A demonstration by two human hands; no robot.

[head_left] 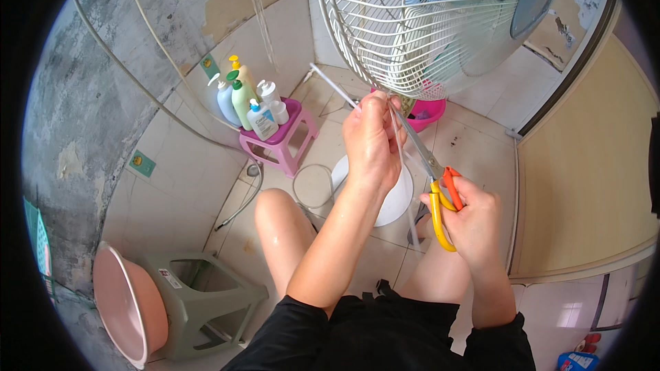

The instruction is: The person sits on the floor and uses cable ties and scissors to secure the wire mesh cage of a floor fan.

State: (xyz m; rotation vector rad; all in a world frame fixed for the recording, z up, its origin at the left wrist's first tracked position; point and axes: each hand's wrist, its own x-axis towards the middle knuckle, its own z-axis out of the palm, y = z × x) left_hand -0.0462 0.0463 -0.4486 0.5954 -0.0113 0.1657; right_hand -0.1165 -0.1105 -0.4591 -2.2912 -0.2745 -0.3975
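Observation:
A fan (419,34) with a white wire cage and blue-green blades hangs over the far side of my lap. Under its lower rim, my left hand (375,137) is closed, fingertips pinched around a thin pale strip (404,151) that trails down toward the floor. My right hand (474,220) grips a pair of scissors (440,199) by yellow and orange handles. The blades reach up beside the left fingertips, close to the cage rim. Whether the tips touch the strip or the wire is hard to see.
Pump bottles (244,99) crowd a pink-purple stool (282,141) at the left wall. A pink basin (426,113) lies beneath the fan; a white round base (395,196) sits below my hands. Lower left are a green-grey stool (199,295) and a peach basin (141,302). A hose (240,206) crosses the floor.

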